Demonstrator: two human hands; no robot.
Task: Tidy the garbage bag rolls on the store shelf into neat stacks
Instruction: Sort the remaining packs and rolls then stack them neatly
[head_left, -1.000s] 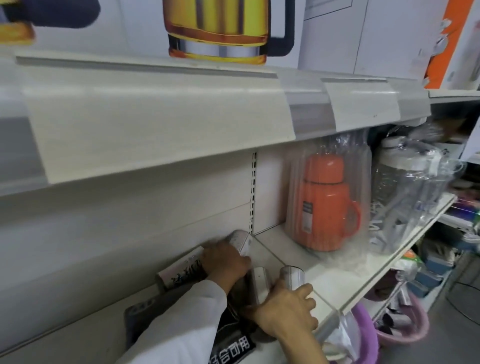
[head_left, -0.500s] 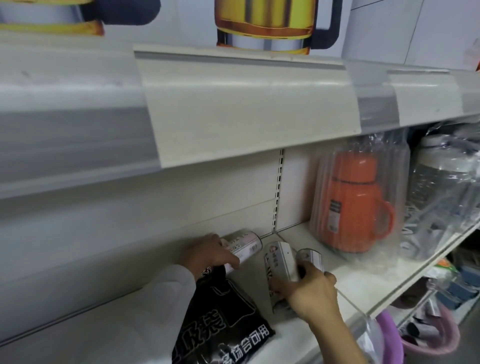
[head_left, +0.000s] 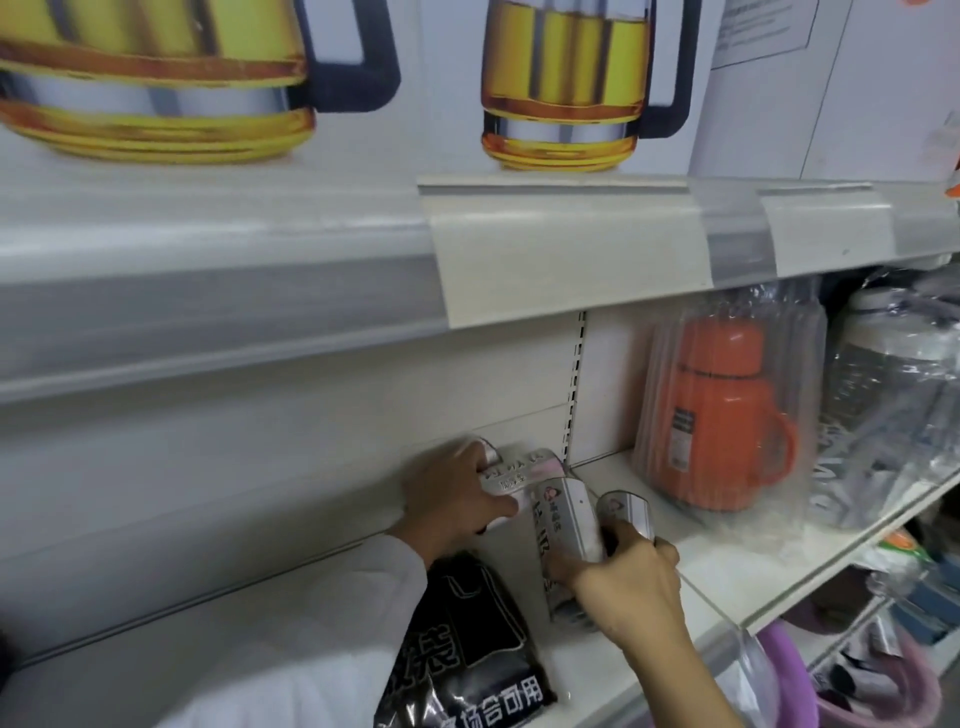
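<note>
Left hand (head_left: 449, 493) grips back roll (head_left: 511, 470); right hand (head_left: 631, 587) clasps front rolls (head_left: 569, 519). Advice: align ends, then stack.

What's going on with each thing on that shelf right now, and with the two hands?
Left hand: grips a silver roll against the back wall.
Back roll: lying down, held.
Right hand: holds two rolls.
Middle roll: tilted, held.
Right roll: held beside it.
Black bag pack: lying flat.
Orange flask: upright, plastic-wrapped.

rolls (head_left: 566, 514) on shelf (head_left: 727, 566), packet (head_left: 467, 654) before them, flask (head_left: 722, 415) right
</note>
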